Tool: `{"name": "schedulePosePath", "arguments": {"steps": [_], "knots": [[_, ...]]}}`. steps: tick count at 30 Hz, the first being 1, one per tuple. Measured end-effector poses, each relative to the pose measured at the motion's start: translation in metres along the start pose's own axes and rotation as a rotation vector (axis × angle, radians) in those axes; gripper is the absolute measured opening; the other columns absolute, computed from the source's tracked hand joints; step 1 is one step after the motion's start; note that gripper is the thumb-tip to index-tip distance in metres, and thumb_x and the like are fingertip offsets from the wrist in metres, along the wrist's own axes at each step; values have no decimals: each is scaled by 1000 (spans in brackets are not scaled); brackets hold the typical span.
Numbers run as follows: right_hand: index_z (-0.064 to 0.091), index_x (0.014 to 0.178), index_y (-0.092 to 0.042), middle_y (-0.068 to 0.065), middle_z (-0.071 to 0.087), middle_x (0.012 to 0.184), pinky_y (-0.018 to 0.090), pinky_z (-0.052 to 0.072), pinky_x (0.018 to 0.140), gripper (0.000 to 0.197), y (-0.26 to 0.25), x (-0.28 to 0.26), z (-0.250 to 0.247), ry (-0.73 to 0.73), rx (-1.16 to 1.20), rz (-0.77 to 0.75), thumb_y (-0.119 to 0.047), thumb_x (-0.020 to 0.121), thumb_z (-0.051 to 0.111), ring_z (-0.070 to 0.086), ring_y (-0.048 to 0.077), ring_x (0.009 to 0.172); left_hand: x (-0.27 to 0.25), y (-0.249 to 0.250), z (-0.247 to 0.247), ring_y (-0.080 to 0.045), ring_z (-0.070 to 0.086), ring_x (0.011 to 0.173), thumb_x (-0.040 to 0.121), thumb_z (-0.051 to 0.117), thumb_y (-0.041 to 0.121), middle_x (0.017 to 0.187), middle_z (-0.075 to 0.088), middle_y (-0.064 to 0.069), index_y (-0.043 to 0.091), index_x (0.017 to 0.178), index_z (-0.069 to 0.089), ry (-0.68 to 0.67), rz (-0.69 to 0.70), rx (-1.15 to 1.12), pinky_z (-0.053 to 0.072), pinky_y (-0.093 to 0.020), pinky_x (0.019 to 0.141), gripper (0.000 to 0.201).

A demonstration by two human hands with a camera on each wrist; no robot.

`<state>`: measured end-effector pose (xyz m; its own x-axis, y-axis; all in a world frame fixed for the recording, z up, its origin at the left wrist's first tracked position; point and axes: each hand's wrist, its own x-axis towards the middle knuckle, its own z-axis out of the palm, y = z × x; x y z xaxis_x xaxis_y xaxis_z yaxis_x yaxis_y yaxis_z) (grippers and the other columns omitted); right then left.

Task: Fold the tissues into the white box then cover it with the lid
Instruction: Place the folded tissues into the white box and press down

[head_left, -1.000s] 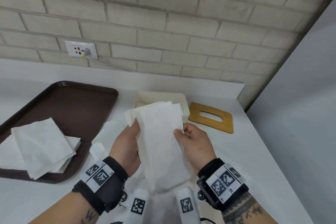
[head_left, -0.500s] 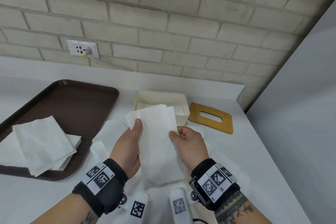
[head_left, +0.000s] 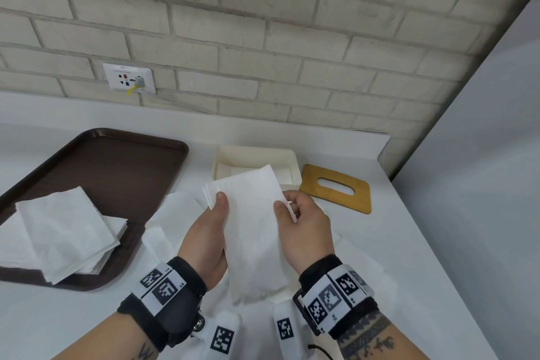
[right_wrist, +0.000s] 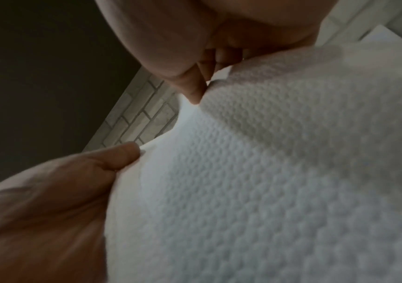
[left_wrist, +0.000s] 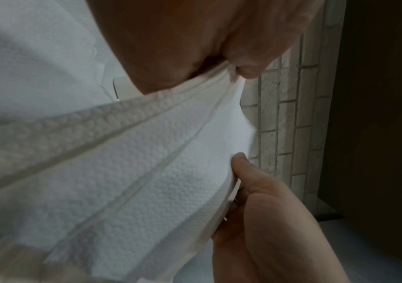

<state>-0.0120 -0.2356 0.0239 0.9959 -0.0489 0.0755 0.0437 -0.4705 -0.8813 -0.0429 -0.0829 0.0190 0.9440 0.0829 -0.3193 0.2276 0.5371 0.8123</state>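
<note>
A folded stack of white tissues (head_left: 251,231) is held upright between both hands above the counter. My left hand (head_left: 209,231) grips its left edge with the thumb on top. My right hand (head_left: 304,228) pinches the right edge. The embossed layers of the folded stack (left_wrist: 127,172) fill the left wrist view, and the same stack (right_wrist: 267,172) fills the right wrist view. Just beyond the tissue stack stands the white box (head_left: 254,156), open, with tissue inside. The wooden lid (head_left: 336,187) with its oval slot lies flat to the right of the box.
A brown tray (head_left: 96,172) at the left holds a pile of unfolded tissues (head_left: 67,231). More loose tissues (head_left: 172,213) lie on the white counter under my hands. A brick wall with a power socket (head_left: 128,77) runs behind. A grey wall borders the right.
The tissue stack has been drawn down and in toward me, and it now shows shorter above my thumbs. Both hands kept their hold on its edges.
</note>
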Motion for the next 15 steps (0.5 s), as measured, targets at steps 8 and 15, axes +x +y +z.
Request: {"name": "schedulePosePath", "arguments": {"steps": [8, 15], "knots": [[59, 101, -33, -11, 63, 92, 20, 47, 77, 11, -2, -7, 8, -37, -32, 25, -41, 93, 61, 61, 7, 88, -3, -7, -2, -32, 72, 112, 104, 44, 41, 121, 74, -16, 8, 132, 62, -64, 39, 42, 54, -45, 96, 47], [50, 117, -39, -16, 56, 110, 20, 43, 86, 55, 11, -2, -2, -113, -39, 73, -61, 72, 73, 53, 0, 100, -2, -4, -4, -38, 72, 111, 106, 46, 28, 122, 73, -22, 4, 134, 59, -41, 64, -100, 60, -49, 91, 39]]}}
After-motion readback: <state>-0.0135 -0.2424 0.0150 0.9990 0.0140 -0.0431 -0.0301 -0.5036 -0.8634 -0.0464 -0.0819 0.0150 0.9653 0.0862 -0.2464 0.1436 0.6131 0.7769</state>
